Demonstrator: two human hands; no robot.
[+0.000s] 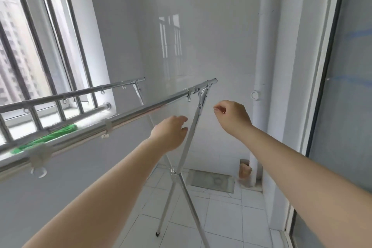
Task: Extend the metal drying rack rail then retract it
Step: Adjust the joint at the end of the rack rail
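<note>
Near rail (145,109) of the metal drying rack runs from lower left up to its capped end by the white tiled wall (221,36), sitting on a crossed leg frame (188,143). Collar with a small hook on the rail just short of that end; thinner tube section beyond it. Second rail (80,91) parallel behind, closer to the barred window (40,46). White clips (106,128) on the near rail; the closest one is blurred.

Both hands free, neither touching the rack. Left hand (169,133) below the near rail, in front of the slanted leg, fingers loosely curled and slightly apart, holding nothing. Right hand (231,117) right of the rail end, near it, fingers bent inward, thumb and forefinger close together, nothing visible between them.

Green cloth (46,139) on the window ledge. White pipe (259,86) down the right corner. Tiled floor (221,217).
</note>
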